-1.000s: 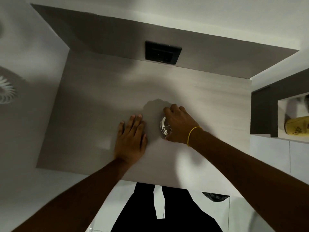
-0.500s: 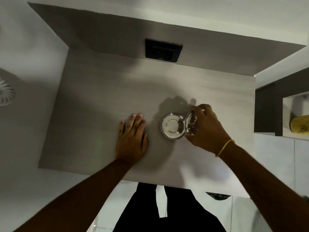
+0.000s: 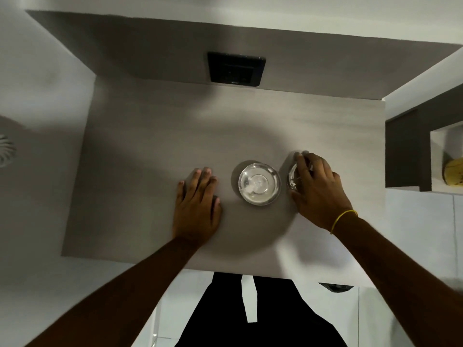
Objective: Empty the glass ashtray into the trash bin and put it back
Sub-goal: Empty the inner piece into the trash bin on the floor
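With right hand (image 3: 318,189) fingers (image 3: 302,164) curled around the glass ashtray (image 3: 292,177), at 3 o'clock of the metal dish (image 3: 259,184), slick glass could slip.

One head-worn wide-angle view looks steeply down, close over the table (image 3: 155,151).

Both forearms are bare to the bottom edge of the frame, with no sleeve on either, and the left hand (image 3: 196,209) carries no ring, watch or band. A thin yellow band (image 3: 342,219), perhaps a thread or an elastic, circles the wrist just behind the right hand (image 3: 319,194). Below the arms the person wears dark, apparently black, clothing (image 3: 263,319) whose cut and fabric are lost in shadow.
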### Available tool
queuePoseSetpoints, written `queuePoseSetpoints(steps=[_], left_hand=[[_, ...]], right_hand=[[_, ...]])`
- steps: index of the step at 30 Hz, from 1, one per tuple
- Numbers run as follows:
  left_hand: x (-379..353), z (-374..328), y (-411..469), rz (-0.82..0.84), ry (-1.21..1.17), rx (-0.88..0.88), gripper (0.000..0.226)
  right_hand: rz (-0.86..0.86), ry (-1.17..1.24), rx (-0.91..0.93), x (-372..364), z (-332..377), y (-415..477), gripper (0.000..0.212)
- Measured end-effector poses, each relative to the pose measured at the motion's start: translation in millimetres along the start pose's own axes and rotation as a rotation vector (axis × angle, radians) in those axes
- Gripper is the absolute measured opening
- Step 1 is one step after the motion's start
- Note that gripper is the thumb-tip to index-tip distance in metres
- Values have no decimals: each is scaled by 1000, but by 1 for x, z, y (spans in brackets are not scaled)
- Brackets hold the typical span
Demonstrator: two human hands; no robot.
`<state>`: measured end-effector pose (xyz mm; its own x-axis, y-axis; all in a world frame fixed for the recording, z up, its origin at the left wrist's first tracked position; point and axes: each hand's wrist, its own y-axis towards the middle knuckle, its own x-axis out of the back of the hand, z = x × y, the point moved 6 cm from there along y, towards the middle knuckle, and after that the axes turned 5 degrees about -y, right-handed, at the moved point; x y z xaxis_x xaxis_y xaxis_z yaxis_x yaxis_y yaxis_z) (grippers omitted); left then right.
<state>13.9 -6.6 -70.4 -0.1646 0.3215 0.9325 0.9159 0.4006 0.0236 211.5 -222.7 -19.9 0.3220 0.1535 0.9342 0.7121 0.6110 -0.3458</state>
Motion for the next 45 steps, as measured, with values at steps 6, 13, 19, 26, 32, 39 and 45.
queuePoseSetpoints(steps=[6,13,19,26,32,39,45], left_hand=[[-5,3,0,5,18,-10,58],[-6,4,-5,23,-21,29,58],[-21,-46,-50,118,-94,-66,55],[-76,-220,-84,524,68,-801,57],[-108,-325,-63,618,61,-1119,56],[-143,-339,-45,586,166,-1288,59],[-158,-328,-46,538,125,-1294,66]], right_hand=[[-260,135,-34,7,23,-14,50],[-62,563,-222,-12,65,-3,60],[-112,877,-254,5,26,-21,64],[-406,1039,-380,13,-117,-130,66],[-549,1050,-876,-65,-237,-269,74],[-469,653,-1049,-187,-289,-319,88],[-217,303,-793,-303,-301,-285,113]])
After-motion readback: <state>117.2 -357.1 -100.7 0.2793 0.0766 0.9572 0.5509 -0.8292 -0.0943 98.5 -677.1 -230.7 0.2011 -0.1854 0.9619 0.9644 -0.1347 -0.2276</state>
